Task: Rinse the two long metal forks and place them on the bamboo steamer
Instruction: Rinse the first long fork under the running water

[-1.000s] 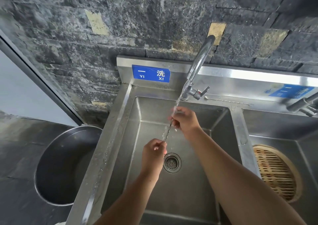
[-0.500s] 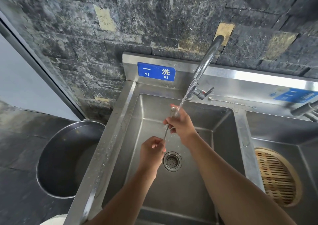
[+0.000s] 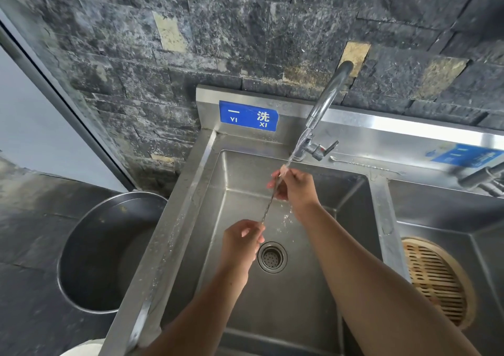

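Both hands grasp one fork (image 3: 268, 204) under running water: left hand (image 3: 241, 242) grip clenched at 6 o'clock end; right hand (image 3: 296, 188) at 12; steamer (image 3: 436, 282) at 3.

blue sign (image 3: 248, 115), slatted tan bamboo steamer (image 3: 436, 279), speckled grey wall (image 3: 245, 28)

I see a steel sink (image 3: 321, 312) with a round drain (image 3: 272, 257) at its middle. A curved faucet (image 3: 324, 105) rises at the far side, water running. A blue sign (image 3: 248, 116) sits on the backsplash left of it. Far left, a big metal pot (image 3: 81, 246) stands on the dark floor (image 3: 24, 287). Grey stone wall (image 3: 245, 28) behind.
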A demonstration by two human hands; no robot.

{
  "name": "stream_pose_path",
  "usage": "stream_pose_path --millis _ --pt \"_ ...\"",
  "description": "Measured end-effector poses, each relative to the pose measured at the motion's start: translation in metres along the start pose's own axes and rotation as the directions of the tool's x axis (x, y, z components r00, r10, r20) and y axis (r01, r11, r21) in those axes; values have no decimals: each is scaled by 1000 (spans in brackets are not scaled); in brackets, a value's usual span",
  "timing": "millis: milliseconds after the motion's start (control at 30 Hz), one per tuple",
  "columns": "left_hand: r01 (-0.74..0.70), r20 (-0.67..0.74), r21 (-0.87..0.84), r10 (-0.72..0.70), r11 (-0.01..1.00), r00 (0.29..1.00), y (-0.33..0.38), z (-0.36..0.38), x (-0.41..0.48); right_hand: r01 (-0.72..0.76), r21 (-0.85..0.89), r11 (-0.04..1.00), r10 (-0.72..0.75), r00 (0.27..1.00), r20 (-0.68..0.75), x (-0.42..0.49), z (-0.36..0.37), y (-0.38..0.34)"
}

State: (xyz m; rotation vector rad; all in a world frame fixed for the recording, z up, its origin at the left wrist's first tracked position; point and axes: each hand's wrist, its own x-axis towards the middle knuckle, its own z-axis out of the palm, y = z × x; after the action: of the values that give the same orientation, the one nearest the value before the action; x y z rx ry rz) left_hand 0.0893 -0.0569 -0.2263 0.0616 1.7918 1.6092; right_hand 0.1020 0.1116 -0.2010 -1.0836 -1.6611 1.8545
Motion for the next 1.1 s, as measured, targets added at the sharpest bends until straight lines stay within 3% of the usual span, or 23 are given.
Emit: stream_pose_path --millis 267,467,733,900,1100 --pt "80 -21 -31 -81 996 997 9 4 6 53 -34 998 -51 996 79 -9 -2 6" --pt "33 7 -14 -33 999 999 9 11 8 62 20 998 -64 988 139 -13 -4 7" --pt "-7 -4 -19 7 1000 1000 8 10 7 -10 95 995 -2 991 132 -4 -4 -6" --pt "-34 -16 36 35 999 999 7 8 6 -80 137 987 74 996 50 0 0 -8" --pt "-23 -24 24 23 999 999 4 10 3 -72 140 988 69 997 31 -4 -1 -4"
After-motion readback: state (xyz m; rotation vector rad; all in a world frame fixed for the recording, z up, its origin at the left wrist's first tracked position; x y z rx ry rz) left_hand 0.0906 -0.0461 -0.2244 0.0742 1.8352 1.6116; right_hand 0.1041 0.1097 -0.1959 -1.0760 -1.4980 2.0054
